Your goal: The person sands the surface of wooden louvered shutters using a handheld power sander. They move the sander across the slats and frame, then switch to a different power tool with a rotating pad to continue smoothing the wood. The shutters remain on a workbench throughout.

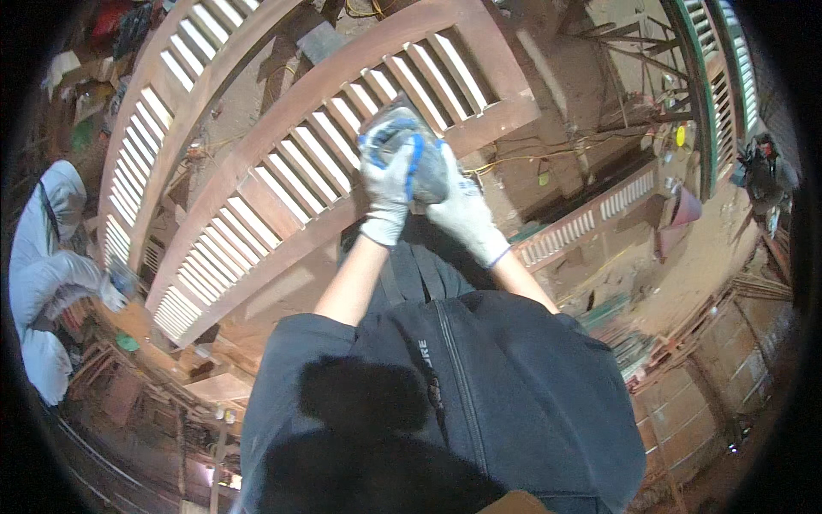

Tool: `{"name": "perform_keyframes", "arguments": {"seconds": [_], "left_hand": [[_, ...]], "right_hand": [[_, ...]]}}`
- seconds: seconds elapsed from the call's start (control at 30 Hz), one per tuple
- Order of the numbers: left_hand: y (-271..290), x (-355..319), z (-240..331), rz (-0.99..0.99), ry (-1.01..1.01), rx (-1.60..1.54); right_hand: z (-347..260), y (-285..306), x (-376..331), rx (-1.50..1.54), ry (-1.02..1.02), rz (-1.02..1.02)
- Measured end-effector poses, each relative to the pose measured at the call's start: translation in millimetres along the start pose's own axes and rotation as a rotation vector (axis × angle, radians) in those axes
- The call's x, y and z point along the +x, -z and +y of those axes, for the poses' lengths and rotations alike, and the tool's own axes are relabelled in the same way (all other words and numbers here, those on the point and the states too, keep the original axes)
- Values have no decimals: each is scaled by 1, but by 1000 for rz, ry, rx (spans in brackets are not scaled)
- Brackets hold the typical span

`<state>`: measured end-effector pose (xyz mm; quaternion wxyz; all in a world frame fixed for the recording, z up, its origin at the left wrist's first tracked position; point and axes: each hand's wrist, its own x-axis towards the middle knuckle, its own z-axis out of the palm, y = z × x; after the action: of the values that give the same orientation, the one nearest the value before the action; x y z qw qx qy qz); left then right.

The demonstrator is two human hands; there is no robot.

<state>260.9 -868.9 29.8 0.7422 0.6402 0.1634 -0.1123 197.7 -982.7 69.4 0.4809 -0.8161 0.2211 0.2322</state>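
Both my hands wear white gloves with blue patches and grip a dark, dusty handheld sander (432, 176). My left hand (390, 176) wraps around its left side. On its right side my right hand (462, 204) is closed, with the fingers partly hidden. The sander's flat end rests at the slats of a brown wooden louvered shutter (287, 230), close to its wide right end. This shutter has one curved edge and slants from lower left to upper right, with bright light between its slats.
A second curved louvered shutter (120, 163) stands beyond on the left. Near it a co-worker in pale clothing (51, 265) reaches a gloved hand toward its lower end. A slatted panel (591, 218) lies at right, near a reddish cone-shaped object (681, 210). Yellow cords (514, 158) cross the dusty floor.
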Motion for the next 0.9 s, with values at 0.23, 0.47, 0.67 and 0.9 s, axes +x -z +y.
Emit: {"name": "perform_keyframes", "arguments": {"seconds": [0.23,0.47,0.67,0.9], "left_hand": [[-116,-32,-15,-177,40,60],[-163,-56,-34,-310,112,88],[-206,-18,-27,-436,20,105],[-181,-45,-35,-201,192,-116]], "right_hand": [[70,88,-15,203,67,102],[107,122,-34,88,-46,165],[103,150,-11,241,-175,156],[87,149,-20,-70,44,145]]}}
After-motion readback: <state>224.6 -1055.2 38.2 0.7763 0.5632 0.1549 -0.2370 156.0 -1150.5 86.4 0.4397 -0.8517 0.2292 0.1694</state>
